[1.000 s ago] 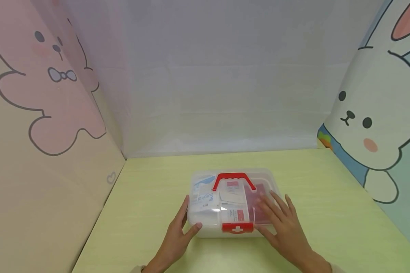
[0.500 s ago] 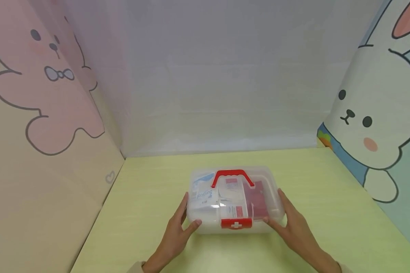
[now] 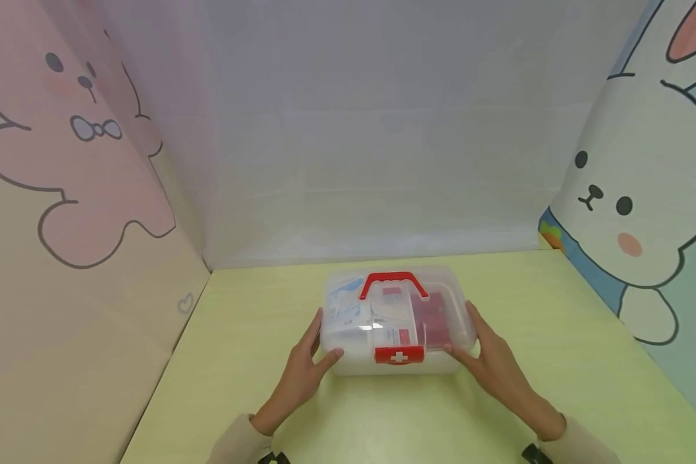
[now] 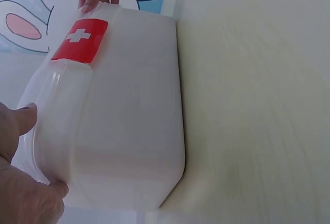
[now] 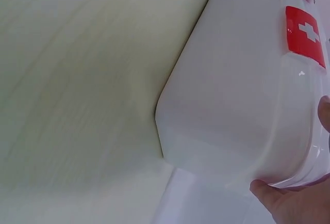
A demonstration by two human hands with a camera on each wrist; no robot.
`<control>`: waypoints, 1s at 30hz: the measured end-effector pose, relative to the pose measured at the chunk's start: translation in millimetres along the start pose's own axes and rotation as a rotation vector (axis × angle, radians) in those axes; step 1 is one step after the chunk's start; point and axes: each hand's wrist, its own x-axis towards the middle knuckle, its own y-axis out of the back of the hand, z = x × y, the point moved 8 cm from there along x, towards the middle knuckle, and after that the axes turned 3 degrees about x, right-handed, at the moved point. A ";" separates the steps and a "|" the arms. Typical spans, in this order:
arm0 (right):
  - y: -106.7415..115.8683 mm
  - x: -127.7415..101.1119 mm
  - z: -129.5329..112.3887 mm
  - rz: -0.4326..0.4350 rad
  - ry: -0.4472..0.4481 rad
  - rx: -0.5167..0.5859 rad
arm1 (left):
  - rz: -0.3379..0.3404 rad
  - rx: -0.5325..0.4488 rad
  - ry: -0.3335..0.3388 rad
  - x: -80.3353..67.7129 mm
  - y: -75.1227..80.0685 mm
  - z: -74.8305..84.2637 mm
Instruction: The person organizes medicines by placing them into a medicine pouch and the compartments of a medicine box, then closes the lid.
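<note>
A first-aid box [image 3: 354, 362] with a clear lid, a red carrying handle [image 3: 391, 276] and a red latch [image 3: 399, 355] marked with a white cross sits on the pale yellow-green table. Through the lid show white and blue packets [image 3: 345, 306] and a dark red item [image 3: 432, 319]. My left hand [image 3: 301, 370] holds the box's left end, thumb at the front corner of the lid. On the opposite end my right hand [image 3: 499, 367] grips it the same way. Both wrist views show the white base [image 4: 134, 105] resting on the tabletop. The lid is down.
The table [image 3: 383, 419] is bounded by a whitish back wall [image 3: 377, 161] and two side walls. A pink cartoon animal [image 3: 101, 167] is printed on the left wall, and a white rabbit [image 3: 632, 174] on the right.
My right hand has gone from lying spread over the lid's right part to gripping the right end. Both hands and the box have shifted slightly away from me.
</note>
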 end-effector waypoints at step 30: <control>2.8 32.0 1.4 -0.036 0.019 -0.038 | 0.075 0.248 -0.079 33.5 6.0 15.1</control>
